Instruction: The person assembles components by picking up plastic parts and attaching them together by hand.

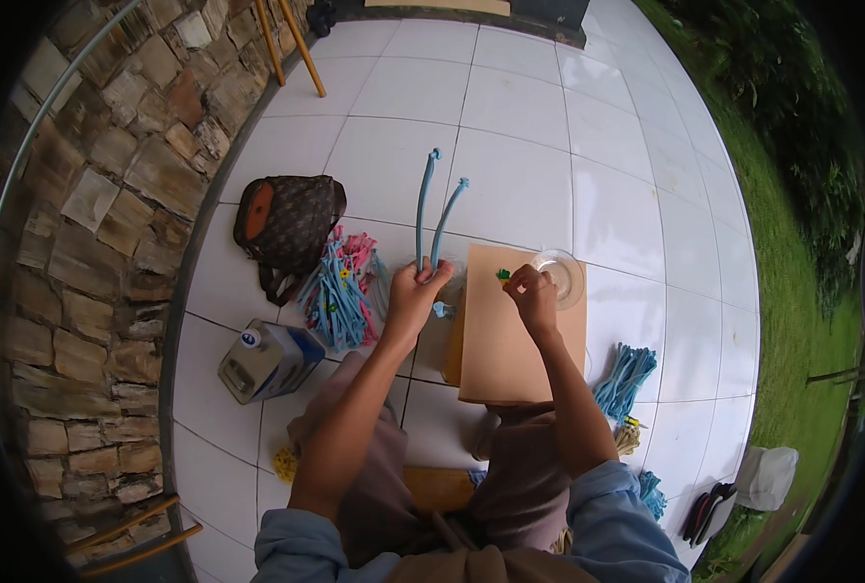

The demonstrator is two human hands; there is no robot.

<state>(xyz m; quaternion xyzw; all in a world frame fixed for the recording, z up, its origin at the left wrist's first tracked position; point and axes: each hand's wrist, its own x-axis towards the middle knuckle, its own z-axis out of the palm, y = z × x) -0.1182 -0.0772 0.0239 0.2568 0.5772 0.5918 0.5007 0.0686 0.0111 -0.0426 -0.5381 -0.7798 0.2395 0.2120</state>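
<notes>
My left hand is closed around two light blue cords whose upper ends are knotted and point away from me. Below that fist, a short blue knotted end shows. My right hand is over a brown board, its thumb and fingers pinched together. Right at its fingertips is a small green piece; whether it is gripped or just lies there, I cannot tell. Beside the right hand stands a clear round bowl, partly covered by the fingers.
Left of me lie a pile of blue and pink cords, a brown patterned backpack and a metal can with a white cap. On the right are blue cord bundles. A stone wall borders the tiled floor.
</notes>
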